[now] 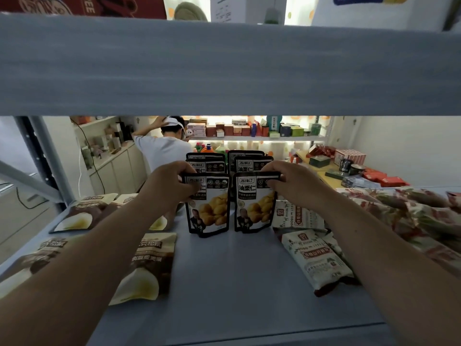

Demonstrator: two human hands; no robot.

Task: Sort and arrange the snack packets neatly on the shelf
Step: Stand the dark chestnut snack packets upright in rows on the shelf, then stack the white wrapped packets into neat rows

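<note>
1. Left hand (169, 186): fingers (185, 169) curled over the top edge of the left black packet (212, 213), thumb pressed on its printed face. It has the packet in a pinch at the upper left corner.

2. Right hand (290, 183): fingers (270, 169) curled over the top edge of the right black packet (254, 208), thumb on its face. It pinches the packet at the upper right corner.

3. Black packets, front pair: both upright, side by side with a narrow gap, bases on the shelf (224, 283), near its middle. Yellow nuts are pictured on each face.

4. Black packets, rear rows (249, 162): matching packets standing directly behind each front one, in two files, only their upper parts showing.

5. Brown packets (147, 265): lying flat on the left side of the shelf, partly under the left forearm; more of them further back at left.

6. Cream packets (314, 258): lying flat and overlapping, right of the black packets, beside the right forearm.

7. Red floral packets (411, 216): heaped at the far right of the shelf.

8. Upper shelf board (224, 66): grey, spanning the top of the view.

9. Background: a person in a white shirt (164, 146) beyond the shelf, one hand raised to the head; lit wall shelves with boxes (249, 129) behind.
</note>
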